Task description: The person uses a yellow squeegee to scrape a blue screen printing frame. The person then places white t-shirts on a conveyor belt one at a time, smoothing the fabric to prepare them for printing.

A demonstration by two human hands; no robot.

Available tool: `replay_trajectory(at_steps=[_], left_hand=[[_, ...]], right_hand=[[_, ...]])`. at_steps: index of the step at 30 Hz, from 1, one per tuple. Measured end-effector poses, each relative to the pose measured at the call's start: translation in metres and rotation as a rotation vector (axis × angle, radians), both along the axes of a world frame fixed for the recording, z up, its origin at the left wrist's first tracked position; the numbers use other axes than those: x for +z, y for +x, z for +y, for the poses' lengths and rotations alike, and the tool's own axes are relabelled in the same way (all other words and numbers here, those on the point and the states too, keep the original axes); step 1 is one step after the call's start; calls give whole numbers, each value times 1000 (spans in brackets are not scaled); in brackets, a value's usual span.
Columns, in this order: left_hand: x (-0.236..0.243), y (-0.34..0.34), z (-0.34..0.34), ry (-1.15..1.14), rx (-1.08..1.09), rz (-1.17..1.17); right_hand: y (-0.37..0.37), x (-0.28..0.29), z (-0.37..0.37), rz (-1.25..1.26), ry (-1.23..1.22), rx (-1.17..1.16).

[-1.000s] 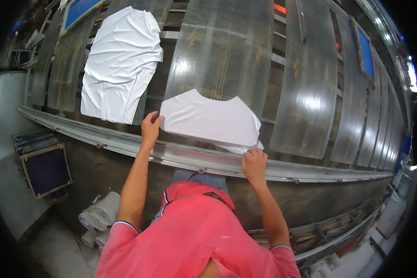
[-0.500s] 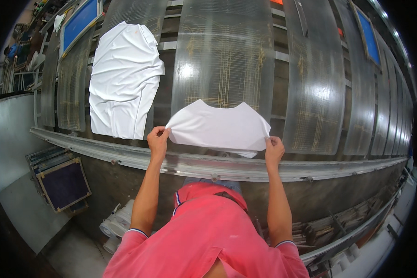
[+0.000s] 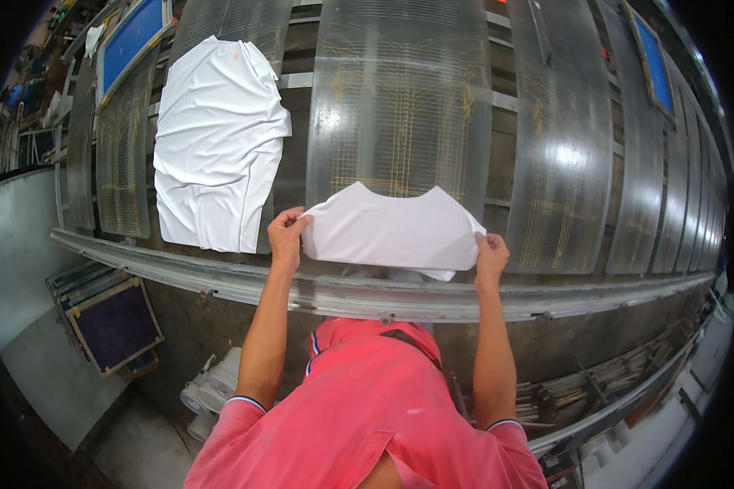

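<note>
A white fabric piece [image 3: 395, 230] with a scooped neckline lies at the near end of a glossy, line-marked board [image 3: 400, 106]. Its left corner is pinched between thumb and fingers of my left hand [image 3: 287, 236]. On the opposite side my right hand [image 3: 491, 254] grips the right corner. Between both hands the piece is spread fairly flat, and a bit of its lower edge hangs over the near end. Left of it, a heap of wrinkled white fabric pieces [image 3: 216, 147] covers the neighbouring board, touched by neither hand.
A metal rail [image 3: 342, 295] runs along the near side of the boards. More boards [image 3: 559, 163] stretch away to the right. Blue-meshed frames lie at the far left [image 3: 132, 42] and far right [image 3: 651, 61]. Dark screen frames [image 3: 116, 324] lean at lower left, beside white containers [image 3: 214, 383].
Both hands and the pinched fabric piece have shifted slightly to the right and nearer in the picture. The hold at both corners stays the same.
</note>
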State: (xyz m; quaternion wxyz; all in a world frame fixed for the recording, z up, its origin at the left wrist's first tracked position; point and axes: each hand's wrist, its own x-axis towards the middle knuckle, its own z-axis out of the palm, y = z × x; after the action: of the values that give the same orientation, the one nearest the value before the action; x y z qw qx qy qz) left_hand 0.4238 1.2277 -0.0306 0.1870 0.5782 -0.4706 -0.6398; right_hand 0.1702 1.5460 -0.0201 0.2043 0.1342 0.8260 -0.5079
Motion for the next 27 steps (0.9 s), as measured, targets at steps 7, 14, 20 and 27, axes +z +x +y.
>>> replay_trajectory(at_steps=[7,14,20,27], left_hand=[[-11,5,-7,77,68,-14],[-1,-12,15,-817,-241,-354],[9,-67,91,-1006,-1021,-341],[-2,-66,93,-949,-920,-512]], right_hand=[[-9,-11,7,-88,-69,-74],[-8,-16,13,-160,-188,-103],[-11,-15,11,-131,-205,-62],[-10,-13,11,-145,-176,-64]])
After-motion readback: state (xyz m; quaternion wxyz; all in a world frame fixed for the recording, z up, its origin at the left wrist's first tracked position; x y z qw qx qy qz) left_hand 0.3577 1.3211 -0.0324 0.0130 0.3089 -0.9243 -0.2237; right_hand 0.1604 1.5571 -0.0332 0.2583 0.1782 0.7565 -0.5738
